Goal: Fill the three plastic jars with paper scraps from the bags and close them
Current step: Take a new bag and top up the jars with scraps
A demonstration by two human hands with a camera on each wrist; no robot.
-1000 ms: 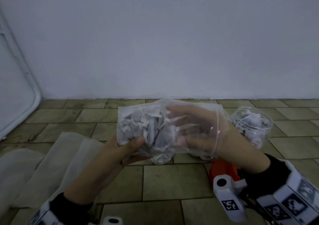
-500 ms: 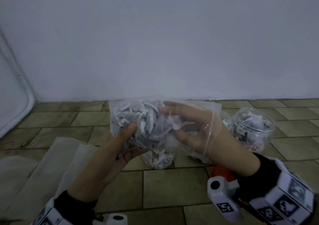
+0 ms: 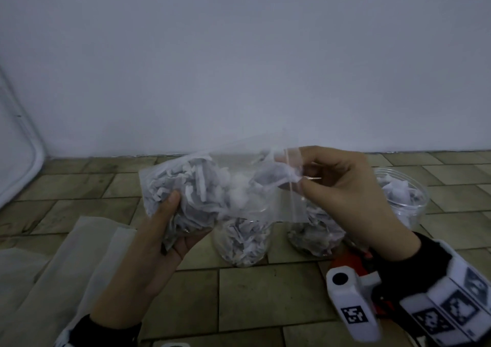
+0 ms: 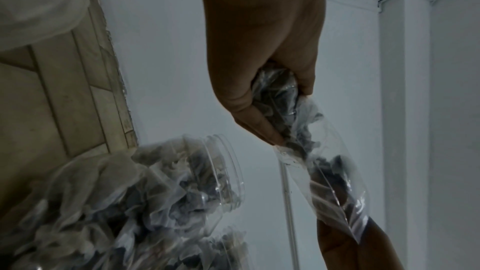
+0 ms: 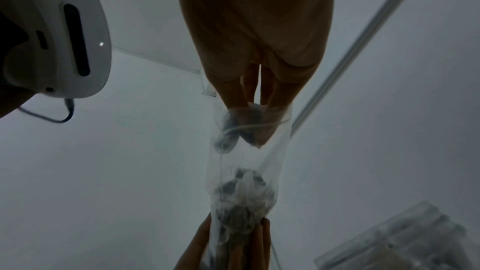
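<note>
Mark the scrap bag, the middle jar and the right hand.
scrap bag (image 3: 186, 187), head view, its paper-filled end.
middle jar (image 3: 243, 243), head view, its clear wall below the bag.
right hand (image 3: 342, 184), head view, back of the hand.

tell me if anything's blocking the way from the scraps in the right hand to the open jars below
Only the bag itself: the right hand pinches scraps at its mouth. The jars below show no lids; nothing else visible blocks them.

One bag (image 3: 212, 189), three jars (image 3: 243, 240), two hands (image 3: 159, 243)
</note>
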